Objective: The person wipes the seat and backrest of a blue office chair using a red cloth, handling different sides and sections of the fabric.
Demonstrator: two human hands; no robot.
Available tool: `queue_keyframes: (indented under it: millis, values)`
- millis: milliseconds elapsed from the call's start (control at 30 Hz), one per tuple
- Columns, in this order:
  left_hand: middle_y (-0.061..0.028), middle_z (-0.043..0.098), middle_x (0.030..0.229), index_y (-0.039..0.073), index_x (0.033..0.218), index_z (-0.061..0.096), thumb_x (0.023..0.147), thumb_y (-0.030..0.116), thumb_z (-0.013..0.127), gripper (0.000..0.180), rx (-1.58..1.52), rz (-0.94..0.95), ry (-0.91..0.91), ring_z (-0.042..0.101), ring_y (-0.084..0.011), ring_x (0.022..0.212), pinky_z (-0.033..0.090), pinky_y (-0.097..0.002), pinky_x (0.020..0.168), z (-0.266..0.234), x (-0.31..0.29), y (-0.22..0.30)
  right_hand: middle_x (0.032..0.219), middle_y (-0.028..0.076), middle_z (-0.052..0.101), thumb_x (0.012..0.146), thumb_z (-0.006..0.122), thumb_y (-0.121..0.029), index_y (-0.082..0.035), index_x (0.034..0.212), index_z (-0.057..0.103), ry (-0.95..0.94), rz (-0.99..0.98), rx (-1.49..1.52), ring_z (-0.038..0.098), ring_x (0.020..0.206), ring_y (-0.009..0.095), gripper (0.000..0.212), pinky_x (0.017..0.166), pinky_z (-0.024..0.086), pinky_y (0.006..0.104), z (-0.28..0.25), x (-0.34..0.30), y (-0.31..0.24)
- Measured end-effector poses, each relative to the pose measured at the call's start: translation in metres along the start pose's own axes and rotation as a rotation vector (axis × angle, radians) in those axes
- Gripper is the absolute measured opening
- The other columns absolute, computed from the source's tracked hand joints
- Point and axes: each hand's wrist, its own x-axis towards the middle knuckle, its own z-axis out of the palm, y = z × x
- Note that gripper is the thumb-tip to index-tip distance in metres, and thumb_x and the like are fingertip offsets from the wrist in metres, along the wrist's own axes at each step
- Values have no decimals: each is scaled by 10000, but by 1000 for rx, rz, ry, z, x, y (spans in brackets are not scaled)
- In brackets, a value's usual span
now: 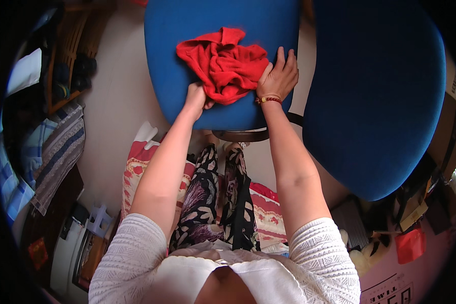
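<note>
A crumpled red knitted cloth or garment (228, 66) lies bunched on the blue padded chair seat (172, 23) in front of me. My left hand (195, 97) is closed at the near left edge of the red cloth, its curled fingers partly hidden. On the right side of the bundle, my right hand (280, 76) rests with its fingers stretched out toward the seat's right edge. Its thumb side touches the cloth. A beaded bracelet (269, 99) circles the right wrist.
A large blue chair back (380, 91) stands close on the right. Wooden shelves (76, 50) and draped checked fabric (61, 147) are at the left. A red and cream patterned cloth (266, 213) lies under my legs. Boxes and a red packet (410, 245) crowd the lower right.
</note>
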Motion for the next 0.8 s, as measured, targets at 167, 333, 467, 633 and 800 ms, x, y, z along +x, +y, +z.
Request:
queue_keyframes:
  millis: [167,333,467,633,800]
  values:
    - [-44,629,903,42,915,651,883,202,664,164,280,774,336,551,-120,695,454,-246,643,-13,-15,10,1486,115,358,893,514,-234,-166,1415,423,13,-3,-19,343,1359,307,535,1110,261,494,2,1,-5]
    - [-169,258,1549,372,1455,397,666,555,802,905,1278,747,128,238,-450,1399,241,-634,1088,79,-25,53,1483,103,369,883,539,-241,-183,1407,439,47,-8,-8,352,1358,303,536,1107,273,494,9,1,8]
    - [-48,317,1520,397,1382,478,688,540,779,769,1465,850,131,202,-418,1395,240,-720,977,81,-7,25,1463,99,405,864,596,-244,-185,1384,474,69,-10,51,373,1345,300,537,1095,291,483,8,5,8]
    - [31,569,1082,254,1137,636,636,361,822,546,1431,1027,37,466,-234,1142,367,-464,830,52,-13,29,1475,109,393,836,604,-319,-184,1390,471,19,1,81,366,1352,319,585,1098,285,487,5,0,7]
    - [12,581,1029,222,1093,657,654,319,800,472,1445,1009,-65,495,-245,1115,383,-440,855,-51,-65,-6,1480,126,372,837,583,-374,-189,1406,448,20,-9,17,344,1363,328,613,1102,274,508,7,1,8]
